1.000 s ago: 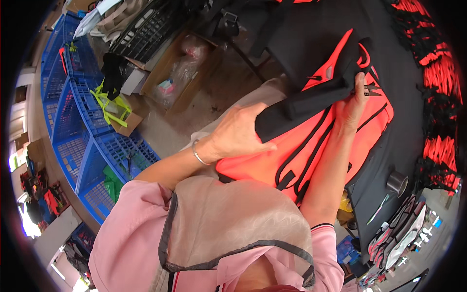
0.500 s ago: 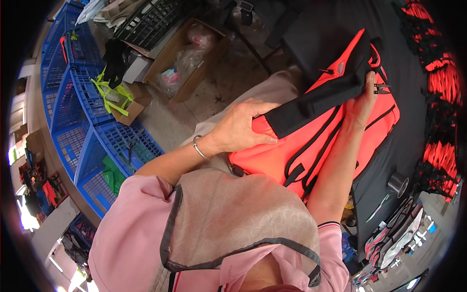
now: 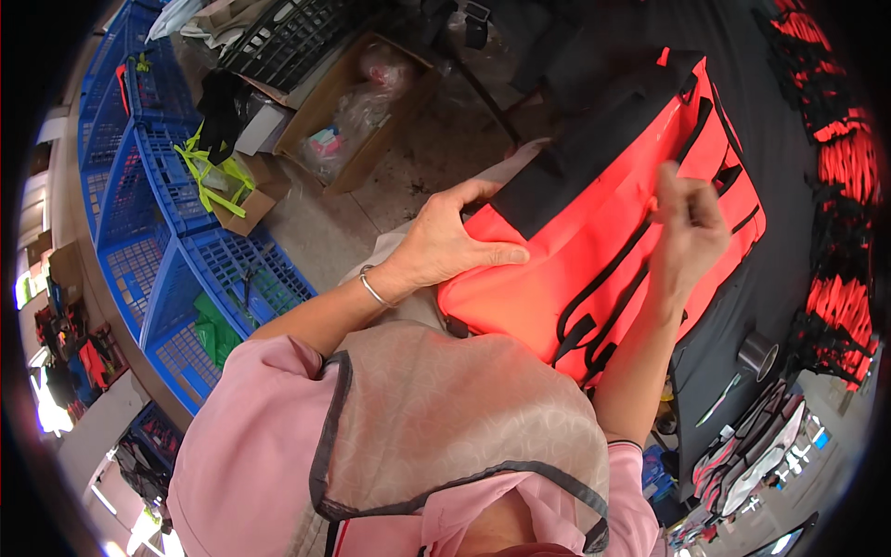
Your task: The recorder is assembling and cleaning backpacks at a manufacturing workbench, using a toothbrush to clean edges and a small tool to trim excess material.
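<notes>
A big dark table (image 3: pixel 787 232) is spreading out on the right, and blue crates (image 3: pixel 160 311) are standing in a row on the left. The red bag (image 3: pixel 520 288) is lying in front of the person, with much of it resting on the table and its near end reaching toward the person's lap. A wide black band (image 3: pixel 594 139) is running along the bag's far left side. A brown box (image 3: pixel 401 113) is sitting on the floor, and a red and black pile (image 3: pixel 840 311) is lying on the table's far right.

The left hand (image 3: pixel 447 243) is pinching the bag's near left corner, its thumb lying flat on the red cloth beside the band. The right hand (image 3: pixel 689 232) is hanging over the bag's front with its fingers curling in. It is looking blurry, so I cannot tell if it is holding something small or if it is touching the cloth.

For good work, the left hand should be gripping firmly but not squashing the cloth, so the edge is lying flat and smooth. The right hand should be working gently, and its fingertips should not be catching on the black straps (image 3: pixel 599 290).

A small cup (image 3: pixel 758 354) is standing by the table's edge, and a thin bracelet (image 3: pixel 373 288) is circling the left wrist.
</notes>
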A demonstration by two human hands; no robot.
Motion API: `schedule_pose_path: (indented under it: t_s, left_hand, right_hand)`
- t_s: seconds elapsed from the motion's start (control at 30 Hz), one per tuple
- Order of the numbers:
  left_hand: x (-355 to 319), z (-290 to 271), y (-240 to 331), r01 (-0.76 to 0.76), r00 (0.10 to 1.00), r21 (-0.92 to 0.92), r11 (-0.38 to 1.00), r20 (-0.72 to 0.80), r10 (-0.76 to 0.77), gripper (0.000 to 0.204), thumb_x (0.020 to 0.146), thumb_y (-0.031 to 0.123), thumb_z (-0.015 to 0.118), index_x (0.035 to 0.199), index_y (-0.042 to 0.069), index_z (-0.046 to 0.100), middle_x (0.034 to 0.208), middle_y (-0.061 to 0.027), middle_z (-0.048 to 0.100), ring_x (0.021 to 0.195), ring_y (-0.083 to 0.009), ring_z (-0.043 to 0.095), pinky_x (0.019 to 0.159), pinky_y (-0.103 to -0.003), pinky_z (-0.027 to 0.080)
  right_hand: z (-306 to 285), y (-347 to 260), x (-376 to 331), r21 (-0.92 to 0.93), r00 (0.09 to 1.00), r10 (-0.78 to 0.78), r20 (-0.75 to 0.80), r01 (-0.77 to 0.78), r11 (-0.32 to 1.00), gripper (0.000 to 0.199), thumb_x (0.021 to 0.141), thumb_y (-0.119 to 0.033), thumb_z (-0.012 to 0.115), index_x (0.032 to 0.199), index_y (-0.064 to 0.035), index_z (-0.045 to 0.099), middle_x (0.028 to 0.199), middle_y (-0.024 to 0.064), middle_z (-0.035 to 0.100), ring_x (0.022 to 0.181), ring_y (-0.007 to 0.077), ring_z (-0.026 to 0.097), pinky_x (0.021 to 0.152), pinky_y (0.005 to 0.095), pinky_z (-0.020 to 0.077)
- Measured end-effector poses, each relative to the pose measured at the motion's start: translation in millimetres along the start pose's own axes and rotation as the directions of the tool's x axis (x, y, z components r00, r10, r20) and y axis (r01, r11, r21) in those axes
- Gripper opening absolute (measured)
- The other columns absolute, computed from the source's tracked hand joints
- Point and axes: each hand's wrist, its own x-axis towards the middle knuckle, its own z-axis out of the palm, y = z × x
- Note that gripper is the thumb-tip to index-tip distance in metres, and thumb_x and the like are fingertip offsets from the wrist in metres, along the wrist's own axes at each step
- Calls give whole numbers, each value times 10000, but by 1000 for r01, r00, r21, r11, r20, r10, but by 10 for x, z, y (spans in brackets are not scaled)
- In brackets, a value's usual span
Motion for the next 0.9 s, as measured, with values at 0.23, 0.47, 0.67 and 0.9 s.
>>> schedule_pose_path:
  t_s: [0.23, 0.47, 0.67, 0.9]
  left_hand:
    - [-90, 45, -1, 212, 976, -296, 931, 17, -217, 648, 645, 274, 891, 1151, -37, 633, 1007, -102, 667, 951, -163, 624, 842, -305, 509]
    - [179, -58, 116, -299, 950, 54, 953, -77, 303, 376, 685, 71, 796, 1043, 6, 702, 904, -88, 612, 789, -191, 574, 738, -300, 478]
    - [358, -158, 166, -388, 922, 62, 920, 21, 387, 370, 692, 92, 806, 1043, 30, 707, 819, -69, 547, 775, -178, 564, 694, -300, 472]
    - [370, -187, 196, -412, 911, 62, 909, 58, 409, 394, 667, 87, 816, 1044, 46, 710, 824, -71, 547, 746, -191, 554, 682, -312, 474]
  right_hand:
    - [431, -298, -168, -8, 748, -353, 562, 432, 902, 261, 678, 60, 727, 911, -57, 710, 876, 44, 653, 727, 206, 667, 615, 294, 533]
    - [458, -549, -66, -107, 490, -350, 798, 687, 719, 323, 650, 59, 668, 942, -75, 709, 862, 12, 650, 725, 193, 687, 566, 290, 533]
    - [494, -721, 59, -115, 374, -380, 846, 824, 555, 134, 719, -58, 636, 852, -79, 637, 854, 10, 598, 626, 210, 637, 502, 324, 491]
    - [548, -796, 123, -39, 233, -403, 885, 900, 434, 101, 696, -80, 636, 786, -64, 593, 821, 30, 563, 635, 185, 630, 514, 331, 480]
